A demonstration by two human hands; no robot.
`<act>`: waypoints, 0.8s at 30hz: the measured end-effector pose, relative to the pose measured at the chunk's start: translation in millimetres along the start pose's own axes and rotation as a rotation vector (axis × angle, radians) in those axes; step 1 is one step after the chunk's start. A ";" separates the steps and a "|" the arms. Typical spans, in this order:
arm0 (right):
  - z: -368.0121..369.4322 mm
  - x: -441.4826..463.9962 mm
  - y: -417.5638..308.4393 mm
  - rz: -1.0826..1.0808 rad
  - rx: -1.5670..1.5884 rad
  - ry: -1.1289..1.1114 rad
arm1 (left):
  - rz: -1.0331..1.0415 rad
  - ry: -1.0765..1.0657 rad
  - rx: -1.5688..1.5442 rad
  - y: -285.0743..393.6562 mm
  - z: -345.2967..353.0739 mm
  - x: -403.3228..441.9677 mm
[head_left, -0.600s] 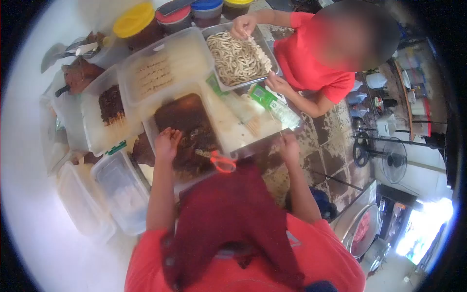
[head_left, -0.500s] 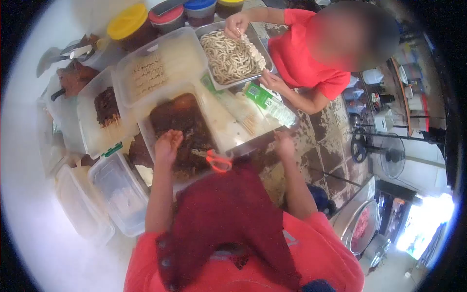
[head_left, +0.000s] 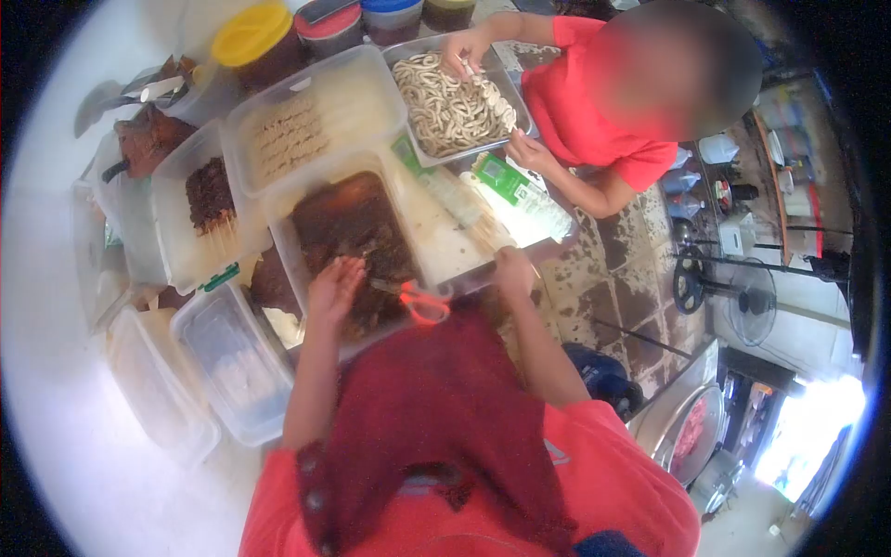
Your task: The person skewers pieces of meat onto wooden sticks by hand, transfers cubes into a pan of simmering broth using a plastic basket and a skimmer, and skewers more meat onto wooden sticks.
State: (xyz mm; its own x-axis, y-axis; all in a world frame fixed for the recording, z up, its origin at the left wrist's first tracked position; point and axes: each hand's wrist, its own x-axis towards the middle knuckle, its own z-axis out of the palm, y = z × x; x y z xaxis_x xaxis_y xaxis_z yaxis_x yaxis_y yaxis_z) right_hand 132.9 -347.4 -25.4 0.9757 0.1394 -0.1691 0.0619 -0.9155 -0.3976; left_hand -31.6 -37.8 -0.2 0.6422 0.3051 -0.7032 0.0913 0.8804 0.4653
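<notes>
My left hand (head_left: 336, 288) hovers over the near left part of a plastic tub (head_left: 413, 237) of dark, wet food (head_left: 348, 218), its fingers loosely stretched and nothing visible in them. Orange-handled scissors (head_left: 425, 303) lie at the tub's near right edge. By the ends of a bundle of bamboo skewers (head_left: 484, 232), my right hand (head_left: 513, 276) is closed; what its fingers hold, if anything, is too small to make out. The skewers stick out of a clear and green packet (head_left: 436, 190) on the white board (head_left: 445, 260). Another green packet (head_left: 529, 200) lies beside it.
Across the table, a co-worker (head_left: 594, 121) in red threads pale strips on a stick over a metal tray (head_left: 459, 153). Plastic boxes with skewered food (head_left: 292, 135) and dark skewered meat (head_left: 212, 195) stand left, near clear bins (head_left: 232, 362). Lidded buckets (head_left: 252, 37) line the back.
My right hand has moved left to the skewer ends. My left hand has shifted slightly right and down over the tub. The co-worker's hands have hardly moved.
</notes>
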 end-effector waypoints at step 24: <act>-67.1 -65.3 64.2 0.099 0.350 0.207 | -0.037 -0.103 -0.064 3.4 5.5 4.6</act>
State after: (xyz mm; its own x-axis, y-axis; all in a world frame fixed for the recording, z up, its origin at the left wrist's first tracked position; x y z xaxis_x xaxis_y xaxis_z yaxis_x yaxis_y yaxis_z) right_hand 87.3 -440.6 20.6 0.9972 -0.0544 -0.0507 -0.0743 -0.7324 -0.6768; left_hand -24.2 -35.4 1.2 0.7145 0.2363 -0.6585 0.0695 0.9126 0.4029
